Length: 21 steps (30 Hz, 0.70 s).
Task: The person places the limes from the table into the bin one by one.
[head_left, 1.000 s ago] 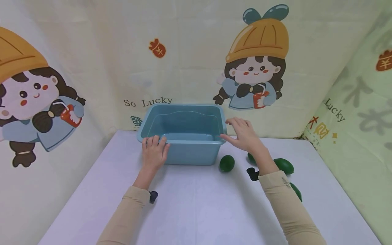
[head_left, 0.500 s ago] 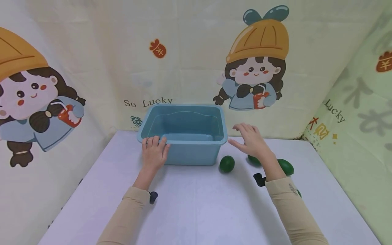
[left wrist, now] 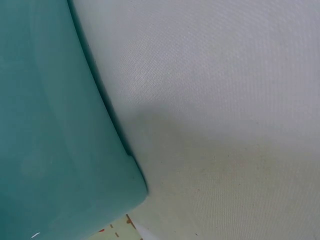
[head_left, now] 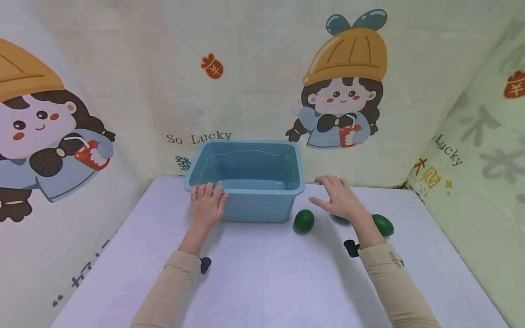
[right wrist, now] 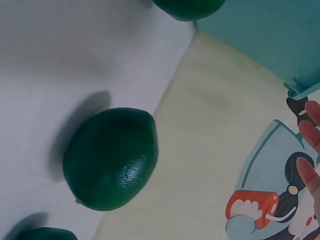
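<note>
A light-blue plastic bin [head_left: 246, 205] stands empty at the back middle of the white table [head_left: 262, 282]. My left hand [head_left: 207, 202] rests flat against the bin's front-left wall, fingertips on the rim. The left wrist view shows only the bin wall [left wrist: 50, 125] and the table [left wrist: 225, 100]. My right hand [head_left: 339, 197] is open, fingers spread, palm down just over a dark green lime [head_left: 340, 219] that it half hides. Another lime [head_left: 304, 220] lies by the bin's front-right corner, and a third lime [head_left: 382, 224] sits right of my wrist. In the right wrist view a lime [right wrist: 112, 160] lies below my fingertips [right wrist: 310, 145].
A cartoon-printed cloth backdrop [head_left: 262, 82] closes the back and both sides of the table. The right wrist view also catches a lime [right wrist: 190, 7] at the top edge, a lime [right wrist: 45, 234] at the bottom left, and the bin's corner [right wrist: 265, 35].
My right hand has left the bin's right rim and moved right and down, over the limes. The left hand and the bin have not moved.
</note>
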Available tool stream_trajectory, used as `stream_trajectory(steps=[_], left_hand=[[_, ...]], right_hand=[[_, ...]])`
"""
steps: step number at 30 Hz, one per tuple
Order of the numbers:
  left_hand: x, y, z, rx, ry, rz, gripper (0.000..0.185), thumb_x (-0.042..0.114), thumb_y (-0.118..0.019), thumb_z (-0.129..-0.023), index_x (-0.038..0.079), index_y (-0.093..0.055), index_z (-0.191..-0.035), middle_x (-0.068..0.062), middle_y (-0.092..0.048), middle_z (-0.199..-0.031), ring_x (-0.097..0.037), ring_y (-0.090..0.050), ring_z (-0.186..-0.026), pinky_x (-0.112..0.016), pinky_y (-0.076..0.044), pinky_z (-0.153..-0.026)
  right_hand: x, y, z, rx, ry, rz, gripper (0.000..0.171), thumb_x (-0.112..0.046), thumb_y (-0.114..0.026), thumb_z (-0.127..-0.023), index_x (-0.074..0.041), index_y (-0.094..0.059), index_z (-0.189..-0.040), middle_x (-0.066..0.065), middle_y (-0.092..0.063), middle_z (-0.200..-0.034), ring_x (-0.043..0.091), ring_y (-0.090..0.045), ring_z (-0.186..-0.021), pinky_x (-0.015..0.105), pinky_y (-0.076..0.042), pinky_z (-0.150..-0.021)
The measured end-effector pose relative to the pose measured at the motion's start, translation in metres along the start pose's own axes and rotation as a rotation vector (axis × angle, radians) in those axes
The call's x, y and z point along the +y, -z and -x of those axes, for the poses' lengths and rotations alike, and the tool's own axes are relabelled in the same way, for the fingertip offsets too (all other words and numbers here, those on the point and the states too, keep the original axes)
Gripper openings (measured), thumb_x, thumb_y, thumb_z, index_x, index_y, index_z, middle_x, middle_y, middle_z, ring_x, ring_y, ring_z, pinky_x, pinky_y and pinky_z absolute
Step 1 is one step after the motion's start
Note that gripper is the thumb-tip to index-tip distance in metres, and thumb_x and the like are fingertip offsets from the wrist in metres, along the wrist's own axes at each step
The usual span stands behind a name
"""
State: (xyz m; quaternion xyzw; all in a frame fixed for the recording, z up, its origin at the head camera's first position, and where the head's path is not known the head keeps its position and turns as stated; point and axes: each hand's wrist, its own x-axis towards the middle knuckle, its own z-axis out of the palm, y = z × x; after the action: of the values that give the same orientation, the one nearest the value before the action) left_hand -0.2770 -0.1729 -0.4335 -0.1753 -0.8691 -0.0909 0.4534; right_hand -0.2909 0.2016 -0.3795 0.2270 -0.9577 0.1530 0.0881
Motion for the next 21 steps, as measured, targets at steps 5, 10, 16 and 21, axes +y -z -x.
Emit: stream_trajectory(steps=[5,10,16,21], left_hand=[[0.000,0.000,0.001,0.010,-0.001,-0.004,0.044,0.042,-0.023,-0.099,0.008,-0.051,-0.098,-0.015,-0.043,-0.095,-0.032,-0.037,-0.088,-0.051,-0.024,-0.086],[0.000,0.001,0.001,0.006,0.003,-0.003,0.045,0.043,-0.023,-0.099,0.007,-0.051,-0.099,-0.015,-0.043,-0.095,-0.033,-0.037,-0.088,-0.051,-0.024,-0.086],[0.001,0.001,0.001,-0.015,0.005,-0.011,0.044,0.042,-0.023,-0.099,0.007,-0.051,-0.099,-0.015,-0.043,-0.096,-0.033,-0.037,-0.089,-0.051,-0.024,-0.087],[0.000,0.000,0.001,-0.011,0.000,-0.017,0.045,0.043,-0.022,-0.099,0.008,-0.050,-0.099,-0.015,-0.042,-0.095,-0.032,-0.037,-0.088,-0.050,-0.024,-0.086]], right_hand=[[0.005,-0.009,0.003,-0.015,0.015,0.003,0.070,-0.061,-0.054,-0.080,-0.010,-0.044,-0.127,0.010,-0.049,-0.122,0.029,-0.042,-0.115,0.053,-0.022,-0.101],[0.008,-0.017,0.005,-0.028,0.027,-0.011,0.064,-0.055,-0.060,-0.080,-0.012,-0.045,-0.125,0.009,-0.050,-0.121,0.027,-0.042,-0.115,0.053,-0.021,-0.101],[0.010,-0.025,0.007,-0.042,0.029,-0.012,0.061,-0.051,-0.063,-0.079,-0.010,-0.047,-0.122,0.009,-0.051,-0.118,0.027,-0.044,-0.113,0.055,-0.021,-0.101],[0.010,-0.029,0.008,-0.059,0.036,-0.006,0.062,-0.052,-0.063,-0.079,-0.008,-0.049,-0.121,0.012,-0.054,-0.116,0.027,-0.046,-0.111,0.053,-0.024,-0.099]])
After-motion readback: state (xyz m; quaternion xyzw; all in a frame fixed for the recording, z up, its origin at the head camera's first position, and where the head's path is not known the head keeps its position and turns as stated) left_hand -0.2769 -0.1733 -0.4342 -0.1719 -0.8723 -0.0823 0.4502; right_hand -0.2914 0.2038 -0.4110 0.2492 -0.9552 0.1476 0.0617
